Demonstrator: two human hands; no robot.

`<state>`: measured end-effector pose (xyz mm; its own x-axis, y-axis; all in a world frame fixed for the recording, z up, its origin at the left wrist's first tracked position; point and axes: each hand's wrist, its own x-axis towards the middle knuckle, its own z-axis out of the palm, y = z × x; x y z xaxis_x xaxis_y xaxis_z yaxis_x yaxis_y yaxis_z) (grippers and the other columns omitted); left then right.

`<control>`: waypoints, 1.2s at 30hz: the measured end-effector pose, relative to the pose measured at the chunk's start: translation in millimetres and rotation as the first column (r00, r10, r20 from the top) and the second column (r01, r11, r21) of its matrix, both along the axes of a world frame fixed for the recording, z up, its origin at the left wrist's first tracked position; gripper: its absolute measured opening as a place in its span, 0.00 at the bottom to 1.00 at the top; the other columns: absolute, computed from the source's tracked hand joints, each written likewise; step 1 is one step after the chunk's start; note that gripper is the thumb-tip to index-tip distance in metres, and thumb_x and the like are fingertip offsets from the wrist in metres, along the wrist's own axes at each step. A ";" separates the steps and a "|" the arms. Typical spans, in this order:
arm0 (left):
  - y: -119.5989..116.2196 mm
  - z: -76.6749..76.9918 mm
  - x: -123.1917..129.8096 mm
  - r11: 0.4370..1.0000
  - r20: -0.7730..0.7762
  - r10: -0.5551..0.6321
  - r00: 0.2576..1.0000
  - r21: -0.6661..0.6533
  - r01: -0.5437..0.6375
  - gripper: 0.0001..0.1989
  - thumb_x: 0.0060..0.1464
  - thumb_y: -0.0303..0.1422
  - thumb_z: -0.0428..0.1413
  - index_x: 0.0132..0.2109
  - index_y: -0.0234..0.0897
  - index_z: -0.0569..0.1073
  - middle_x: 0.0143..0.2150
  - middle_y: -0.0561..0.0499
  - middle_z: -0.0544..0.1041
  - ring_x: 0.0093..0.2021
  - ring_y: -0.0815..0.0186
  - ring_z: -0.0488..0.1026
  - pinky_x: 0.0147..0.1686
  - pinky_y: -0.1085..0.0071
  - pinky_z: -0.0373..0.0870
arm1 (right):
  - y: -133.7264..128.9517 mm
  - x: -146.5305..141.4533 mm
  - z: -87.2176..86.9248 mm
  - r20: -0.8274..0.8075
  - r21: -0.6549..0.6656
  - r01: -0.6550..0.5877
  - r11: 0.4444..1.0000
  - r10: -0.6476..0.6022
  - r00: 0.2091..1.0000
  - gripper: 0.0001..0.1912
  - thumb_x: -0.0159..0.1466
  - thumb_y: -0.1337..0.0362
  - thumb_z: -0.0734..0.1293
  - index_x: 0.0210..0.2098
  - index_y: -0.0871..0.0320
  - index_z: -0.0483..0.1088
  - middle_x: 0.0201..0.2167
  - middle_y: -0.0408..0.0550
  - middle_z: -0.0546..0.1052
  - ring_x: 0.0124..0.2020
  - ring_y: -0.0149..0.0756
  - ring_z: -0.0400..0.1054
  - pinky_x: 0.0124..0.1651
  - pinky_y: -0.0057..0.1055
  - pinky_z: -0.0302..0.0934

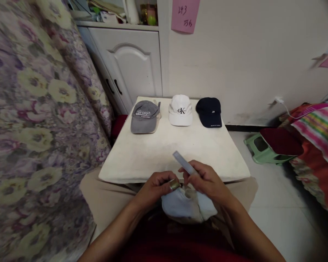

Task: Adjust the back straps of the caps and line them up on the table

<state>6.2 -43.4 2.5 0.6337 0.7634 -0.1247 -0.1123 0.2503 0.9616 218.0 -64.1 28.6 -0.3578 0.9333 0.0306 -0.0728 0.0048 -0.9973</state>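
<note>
A pale blue cap (180, 205) rests on my lap, just past the table's front edge. My left hand (160, 185) pinches the cap's metal buckle (174, 184) between thumb and fingers. In my right hand (205, 180) is the cap's light strap (183, 162), gripped with its free end pointing up and left over the table (164, 153). Strap and buckle are apart. Along the table's far side stand a grey cap (144, 117), a white cap (180, 110) with black letters, and a navy cap (209, 112).
A floral curtain (35, 127) hangs at the left. Behind the table are a white cabinet (131, 62) and a wall with a pink note (185, 15). To the right stands a green stool (262, 145) with a dark red top, beside a bed with a striped cover (321, 123).
</note>
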 end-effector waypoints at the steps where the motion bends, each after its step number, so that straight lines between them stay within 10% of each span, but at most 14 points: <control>1: 1.8 -1.9 -2.2 1.000 0.013 -0.009 1.000 0.025 0.009 0.20 0.52 0.48 0.64 0.32 0.32 0.76 0.27 0.51 0.71 0.29 0.68 0.63 0.30 0.73 0.55 | -0.5 2.6 0.3 -0.025 -0.009 0.028 1.000 -0.029 0.999 0.12 0.69 0.55 0.65 0.43 0.56 0.73 0.29 0.41 0.74 0.18 0.23 0.55 0.21 0.23 0.50; 10: 16.9 -5.0 -14.3 0.994 0.110 -0.002 0.994 0.111 -0.010 0.23 0.50 0.51 0.64 0.28 0.32 0.76 0.25 0.51 0.70 0.26 0.68 0.62 0.29 0.72 0.56 | 2.8 29.8 24.7 -0.184 -0.073 0.130 0.989 -0.141 0.973 0.14 0.67 0.54 0.67 0.41 0.58 0.75 0.28 0.45 0.76 0.15 0.22 0.54 0.18 0.24 0.46; 18: 16.9 -7.1 -12.3 0.997 0.101 -0.020 0.995 0.075 0.012 0.24 0.48 0.51 0.65 0.25 0.33 0.74 0.22 0.51 0.70 0.23 0.69 0.63 0.28 0.71 0.58 | 0.6 13.8 37.7 0.034 -0.050 0.082 0.995 -0.080 0.996 0.11 0.65 0.56 0.68 0.33 0.56 0.70 0.14 0.37 0.70 0.12 0.24 0.52 0.16 0.23 0.44; 25: 16.9 -13.8 -16.4 0.999 0.073 0.009 0.997 0.046 -0.012 0.20 0.48 0.48 0.66 0.25 0.33 0.76 0.22 0.52 0.71 0.23 0.69 0.65 0.28 0.72 0.61 | 4.0 -12.1 29.3 0.064 -0.010 0.012 1.000 -0.011 0.998 0.07 0.67 0.61 0.66 0.33 0.57 0.67 0.20 0.38 0.71 0.21 0.27 0.60 0.25 0.24 0.54; 36: 15.9 -17.7 -19.6 0.999 0.029 0.006 1.000 0.048 -0.008 0.20 0.48 0.47 0.67 0.26 0.33 0.77 0.23 0.51 0.72 0.25 0.69 0.66 0.28 0.73 0.62 | 8.8 -20.5 10.4 -0.010 -0.135 -0.068 0.989 0.067 0.998 0.15 0.62 0.54 0.72 0.30 0.58 0.67 0.19 0.35 0.60 0.20 0.24 0.49 0.21 0.23 0.42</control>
